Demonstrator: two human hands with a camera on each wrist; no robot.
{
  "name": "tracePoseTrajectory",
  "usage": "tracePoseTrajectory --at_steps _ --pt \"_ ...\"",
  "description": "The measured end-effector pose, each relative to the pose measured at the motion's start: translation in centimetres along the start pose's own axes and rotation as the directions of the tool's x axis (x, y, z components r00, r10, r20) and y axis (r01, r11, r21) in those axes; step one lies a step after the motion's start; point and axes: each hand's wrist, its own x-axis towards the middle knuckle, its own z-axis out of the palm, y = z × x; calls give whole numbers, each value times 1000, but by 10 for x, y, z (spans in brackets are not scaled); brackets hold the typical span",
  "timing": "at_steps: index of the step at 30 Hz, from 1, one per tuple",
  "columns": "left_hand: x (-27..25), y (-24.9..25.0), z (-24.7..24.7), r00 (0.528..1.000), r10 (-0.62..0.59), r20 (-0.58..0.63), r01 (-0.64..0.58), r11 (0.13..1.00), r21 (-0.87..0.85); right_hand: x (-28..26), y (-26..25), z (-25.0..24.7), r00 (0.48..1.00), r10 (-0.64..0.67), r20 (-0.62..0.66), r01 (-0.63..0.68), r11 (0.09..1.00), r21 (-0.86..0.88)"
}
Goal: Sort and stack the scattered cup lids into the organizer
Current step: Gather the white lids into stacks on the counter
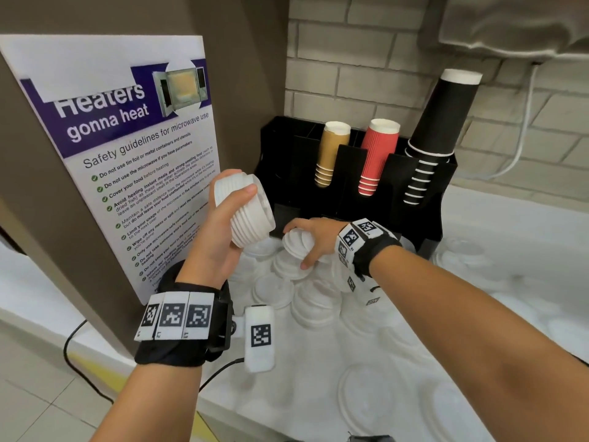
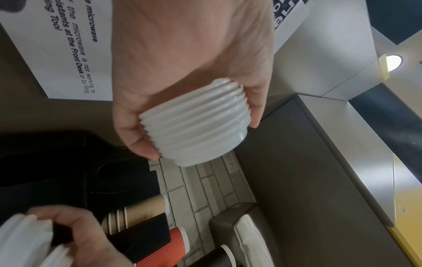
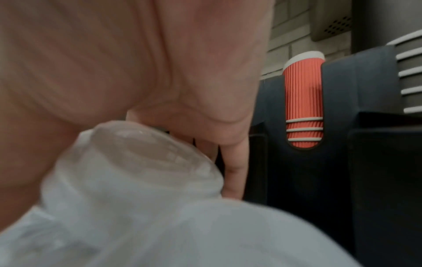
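Note:
My left hand (image 1: 223,224) holds a nested stack of white cup lids (image 1: 247,212) tilted in the air, thumb on one side and fingers on the other; the same stack (image 2: 194,126) fills the left wrist view. Lower and to the right, my right hand (image 1: 310,240) curls round a small bunch of white lids (image 1: 294,242) at the top of the scattered pile of white lids (image 1: 306,291). In the right wrist view the lids (image 3: 137,162) are blurred under my palm. The black organizer (image 1: 424,212) stands just behind both hands.
The organizer holds upside-down stacks of tan cups (image 1: 331,151), red cups (image 1: 377,154) and black cups (image 1: 436,132). A microwave safety poster (image 1: 127,161) leans on the left panel. Clear lids (image 1: 465,256) lie on the white counter to the right. A brick wall is behind.

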Motion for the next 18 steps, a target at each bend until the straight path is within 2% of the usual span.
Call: tracePoseTrajectory --at_steps 5,12,18 --pt "0 -1 2 1000 -8 5 8 1000 1 -16 6 -7 983 55 174 -33 991 -129" --pt "-1 -4 2 1000 -3 11 3 1000 -9 -37 30 -7 961 191 202 -143 962 -234" --pt "-2 -5 2 1000 0 20 0 1000 4 -54 44 -22 939 233 253 -195 967 -166"
